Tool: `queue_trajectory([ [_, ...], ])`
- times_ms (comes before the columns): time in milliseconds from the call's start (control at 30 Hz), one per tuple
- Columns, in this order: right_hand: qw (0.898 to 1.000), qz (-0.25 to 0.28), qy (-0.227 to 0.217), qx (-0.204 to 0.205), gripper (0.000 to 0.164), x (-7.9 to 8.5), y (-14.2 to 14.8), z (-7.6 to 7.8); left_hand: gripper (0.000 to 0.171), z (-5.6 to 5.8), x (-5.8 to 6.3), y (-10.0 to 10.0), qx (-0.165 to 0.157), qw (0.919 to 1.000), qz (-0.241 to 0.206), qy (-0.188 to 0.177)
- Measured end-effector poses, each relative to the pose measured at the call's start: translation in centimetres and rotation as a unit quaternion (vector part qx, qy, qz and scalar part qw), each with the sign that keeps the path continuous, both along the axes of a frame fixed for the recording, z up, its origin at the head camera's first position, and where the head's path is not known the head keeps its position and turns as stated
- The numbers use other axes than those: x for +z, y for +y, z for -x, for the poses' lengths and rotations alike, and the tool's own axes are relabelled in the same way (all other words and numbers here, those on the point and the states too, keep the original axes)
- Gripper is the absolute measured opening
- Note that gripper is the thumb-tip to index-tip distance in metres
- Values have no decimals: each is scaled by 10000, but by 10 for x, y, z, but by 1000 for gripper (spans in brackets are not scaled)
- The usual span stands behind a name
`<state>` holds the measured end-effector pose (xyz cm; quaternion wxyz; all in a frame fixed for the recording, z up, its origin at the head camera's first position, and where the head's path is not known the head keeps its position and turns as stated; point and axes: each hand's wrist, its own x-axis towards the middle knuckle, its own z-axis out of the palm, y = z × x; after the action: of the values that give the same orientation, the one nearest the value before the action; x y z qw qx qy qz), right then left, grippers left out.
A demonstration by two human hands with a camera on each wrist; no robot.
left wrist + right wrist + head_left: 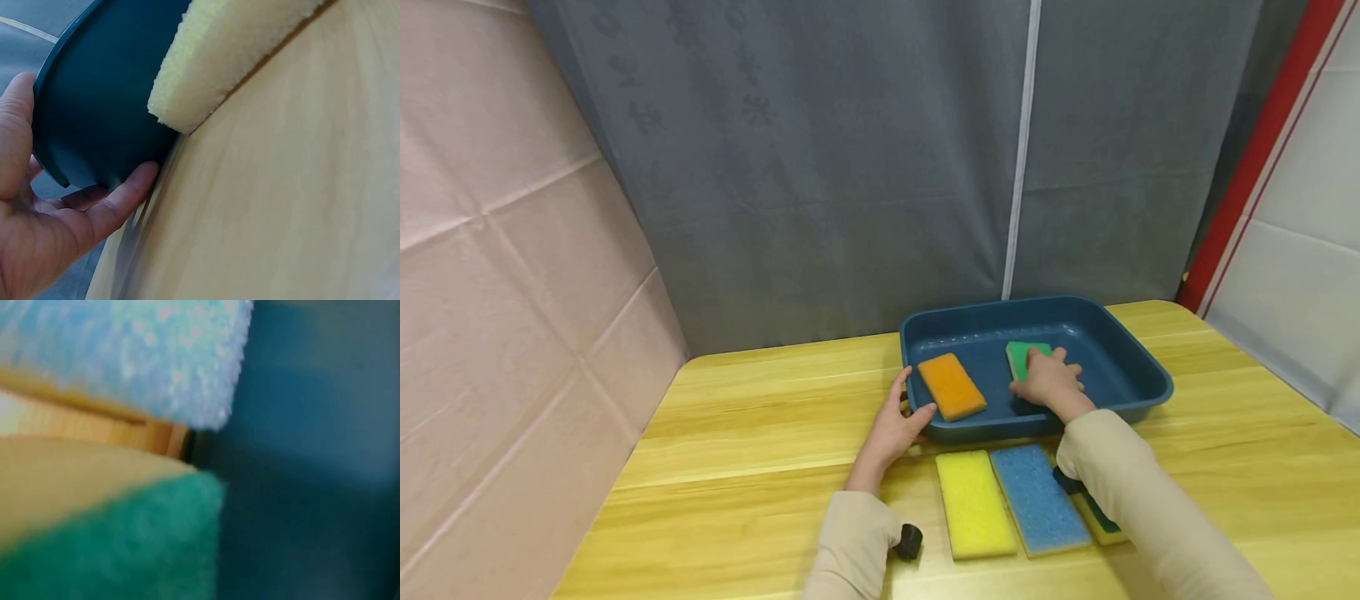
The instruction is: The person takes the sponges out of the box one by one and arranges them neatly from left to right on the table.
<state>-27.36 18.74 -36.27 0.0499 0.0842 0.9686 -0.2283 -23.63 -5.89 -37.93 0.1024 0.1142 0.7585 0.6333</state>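
Note:
A dark blue tray (1120, 400) stands on the wooden table. My left hand (892, 429) holds its near left corner, with the thumb against the front wall and the fingers at the left side. In the left wrist view, that hand (62, 231) spans the tray's outer wall (100, 94). My right hand (1054, 383) reaches inside, its fingers spread over a green sponge (1021, 354) and partly covering it. An orange sponge (952, 386) lies flat at the tray's left. The right wrist view does not show the right hand.
In front of the tray lie a yellow sponge (975, 504), a blue sponge (1039, 497) and a dark green and yellow sponge (1101, 518), partly under the right sleeve. A grey curtain (850, 183) hangs behind the table (760, 433). Pale sheets flank both sides.

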Motion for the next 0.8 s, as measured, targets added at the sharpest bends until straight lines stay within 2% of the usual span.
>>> queue_trajectory([
  [233, 9995, -18, 265, 196, 49, 8, 9, -6, 71, -2, 2, 0, 35, 10000, 20, -17],
  [800, 9962, -138, 694, 505, 49, 32, 7, -25, 72, 3, -1, 0, -18, 10000, -40, -7],
])
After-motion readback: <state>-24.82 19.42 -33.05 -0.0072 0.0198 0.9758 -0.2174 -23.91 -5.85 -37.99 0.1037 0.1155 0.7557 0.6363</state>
